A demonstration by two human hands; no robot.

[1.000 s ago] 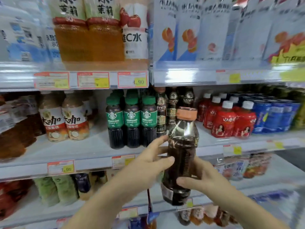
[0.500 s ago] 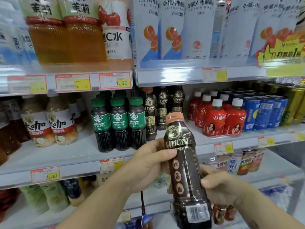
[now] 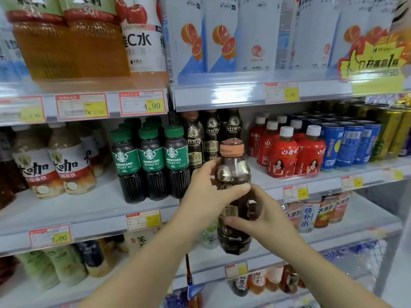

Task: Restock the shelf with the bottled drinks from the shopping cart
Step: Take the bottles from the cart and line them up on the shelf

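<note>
A dark coffee bottle (image 3: 233,174) with an orange cap stands upright in the air in front of the middle shelf (image 3: 89,210). My left hand (image 3: 206,194) grips its shoulder from the left, the thumb across the front. My right hand (image 3: 262,216) holds its lower body from the right. Behind it, three matching dark coffee bottles (image 3: 211,134) stand in a row on the same shelf, with an open gap in front of them. The shopping cart (image 3: 360,254) shows only as a blue-trimmed wire edge at lower right.
Green-capped Americano bottles (image 3: 151,161) stand left of the gap, red white-capped bottles (image 3: 287,154) right of it, then blue cans (image 3: 353,145). Latte bottles (image 3: 53,165) sit far left. White cartons (image 3: 222,34) fill the top shelf; more drinks fill the lower shelves.
The bottle has swung from a tilt with its base toward me to upright and moved closer to the shelf gap. My right hand has come up higher on its body.
</note>
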